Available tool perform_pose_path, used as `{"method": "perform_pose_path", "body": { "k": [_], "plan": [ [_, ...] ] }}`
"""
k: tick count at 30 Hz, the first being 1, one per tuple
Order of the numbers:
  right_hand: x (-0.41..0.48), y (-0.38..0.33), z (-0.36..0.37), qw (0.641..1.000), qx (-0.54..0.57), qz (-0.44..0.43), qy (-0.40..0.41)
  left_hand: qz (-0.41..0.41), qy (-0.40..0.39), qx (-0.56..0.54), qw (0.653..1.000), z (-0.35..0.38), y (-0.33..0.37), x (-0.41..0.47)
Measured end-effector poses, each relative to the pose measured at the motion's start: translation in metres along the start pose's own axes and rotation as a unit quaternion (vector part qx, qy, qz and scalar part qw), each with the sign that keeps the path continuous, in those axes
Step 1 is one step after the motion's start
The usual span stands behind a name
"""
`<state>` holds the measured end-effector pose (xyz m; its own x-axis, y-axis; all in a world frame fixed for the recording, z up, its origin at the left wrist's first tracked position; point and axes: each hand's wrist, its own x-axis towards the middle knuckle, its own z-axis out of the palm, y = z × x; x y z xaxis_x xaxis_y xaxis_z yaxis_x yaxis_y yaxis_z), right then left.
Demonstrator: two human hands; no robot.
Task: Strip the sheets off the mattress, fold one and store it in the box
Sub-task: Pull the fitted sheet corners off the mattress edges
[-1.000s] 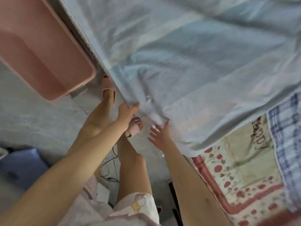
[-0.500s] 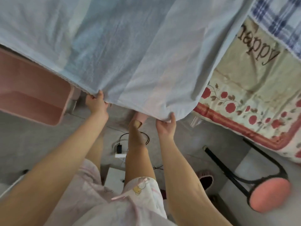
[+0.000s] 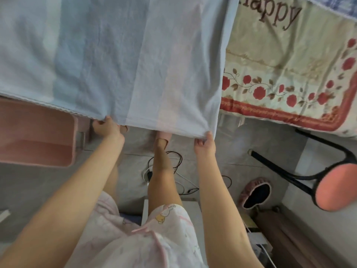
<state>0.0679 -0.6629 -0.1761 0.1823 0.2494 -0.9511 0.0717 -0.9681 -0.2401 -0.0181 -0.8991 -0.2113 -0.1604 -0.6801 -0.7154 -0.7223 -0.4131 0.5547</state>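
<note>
A pale blue sheet (image 3: 119,60) hangs spread out in front of me, filling the upper left of the view. My left hand (image 3: 107,129) grips its near edge at the left, and my right hand (image 3: 205,144) grips the same edge near the sheet's right corner. A pink plastic box (image 3: 38,136) stands open on the floor at the left, partly covered by the sheet. At the right lies the mattress, covered with a cream sheet (image 3: 289,64) printed with red roses and the word "happy". A blue checked cloth (image 3: 336,2) shows at the top right corner.
A black-framed stool with a pink round seat (image 3: 336,186) stands at the right. Cables and a charger (image 3: 154,171) lie on the grey tiled floor between my legs. A pink-trimmed slipper (image 3: 255,192) sits near the stool. A white block (image 3: 191,207) is behind my legs.
Both hands took hold of the sheet's near edge and moved apart, stretching it flat. The view swung right, so the mattress and stool came in.
</note>
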Motion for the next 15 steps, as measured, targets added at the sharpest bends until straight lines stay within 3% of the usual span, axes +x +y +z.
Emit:
{"method": "perform_pose_path", "body": {
  "k": [4,6,12,15],
  "plan": [
    [0.0,-0.004,-0.006,0.983,0.117,0.134,-0.036,0.005,0.005,0.023,1.0,-0.003,0.002,0.006],
    [0.004,-0.01,-0.012,0.976,0.141,0.158,-0.048,0.003,-0.003,0.023,1.0,-0.002,0.001,0.002],
    [0.004,-0.014,-0.01,0.971,0.176,0.161,-0.028,-0.011,0.004,0.017,1.0,0.0,0.003,-0.011],
    [-0.004,-0.008,-0.009,0.988,0.124,0.086,-0.036,-0.038,-0.021,-0.002,0.999,-0.001,0.005,-0.009]
  ]
}}
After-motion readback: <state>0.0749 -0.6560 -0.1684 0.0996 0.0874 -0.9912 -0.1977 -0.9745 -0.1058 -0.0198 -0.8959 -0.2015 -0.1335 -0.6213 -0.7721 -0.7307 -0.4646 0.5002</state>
